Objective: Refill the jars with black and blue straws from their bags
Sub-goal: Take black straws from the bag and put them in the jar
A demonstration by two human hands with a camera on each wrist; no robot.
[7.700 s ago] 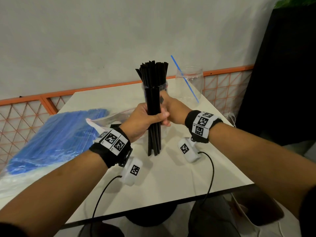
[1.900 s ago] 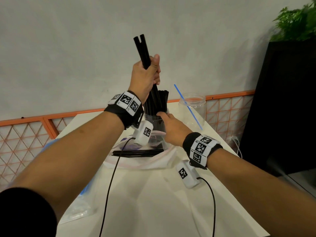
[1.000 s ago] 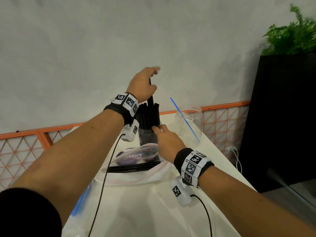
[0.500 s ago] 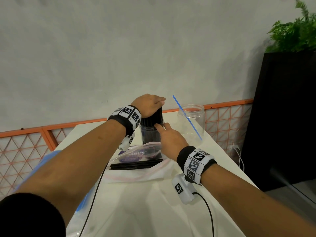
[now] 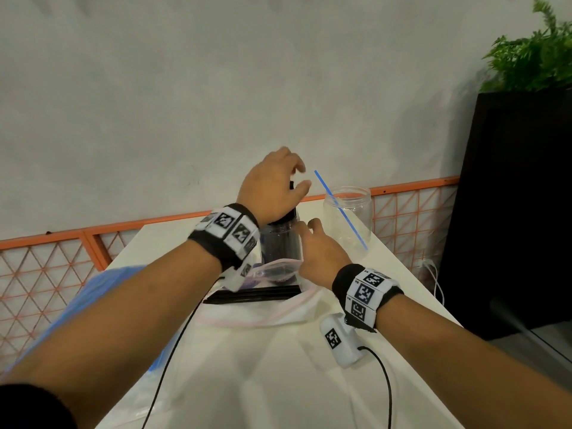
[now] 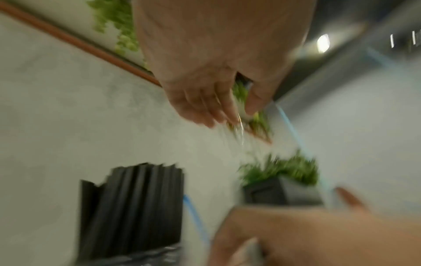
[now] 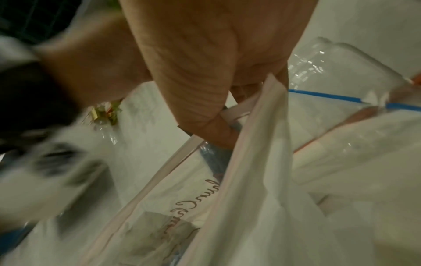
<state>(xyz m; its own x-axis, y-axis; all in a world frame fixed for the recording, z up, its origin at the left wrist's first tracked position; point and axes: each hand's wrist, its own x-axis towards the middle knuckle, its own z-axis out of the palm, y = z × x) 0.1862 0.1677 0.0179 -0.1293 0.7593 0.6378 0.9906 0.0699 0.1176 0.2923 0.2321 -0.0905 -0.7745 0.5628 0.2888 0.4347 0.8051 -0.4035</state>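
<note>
A clear jar packed with black straws stands at the far middle of the white table. My left hand hovers just above the straw tops, fingers relaxed and holding nothing. With straight fingers, my right hand touches the jar's right side. To the right stands a second clear jar holding one blue straw. In front lies a clear bag with a few black straws in it. A bag of blue straws lies at the left.
An orange lattice railing runs behind and left of the table. A tall black planter with a green plant stands close to the right. Wrist-camera cables trail over the near tabletop.
My left hand lowered a last black straw into the jar, pressed its palm on the straw tops, and has now lifted off them. The right hand stayed at the jar.
</note>
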